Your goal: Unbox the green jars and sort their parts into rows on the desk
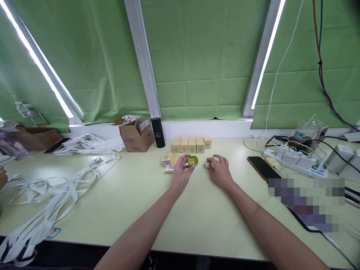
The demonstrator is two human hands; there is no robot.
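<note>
My left hand (pixel 182 171) grips a small yellow-green tray-like case (pixel 192 161) between thumb and fingers, its hollow side toward me. In my right hand (pixel 219 169), a small white piece (pixel 207 164) is pinched at the fingertips, a little apart from the case; its kind is too small to tell. Just left of my left hand lies an opened small cardboard box (pixel 168 160) with its flap out. Several closed small boxes (pixel 192 145) with green labels stand in a row behind both hands.
A brown carton (pixel 137 135) and a black bottle (pixel 158 132) stand at the back. White straps (pixel 64 187) spread over the left side, where another person's hand (pixel 2 177) shows at the edge. On the right are a phone (pixel 263 168), a power strip (pixel 295 163) and cables.
</note>
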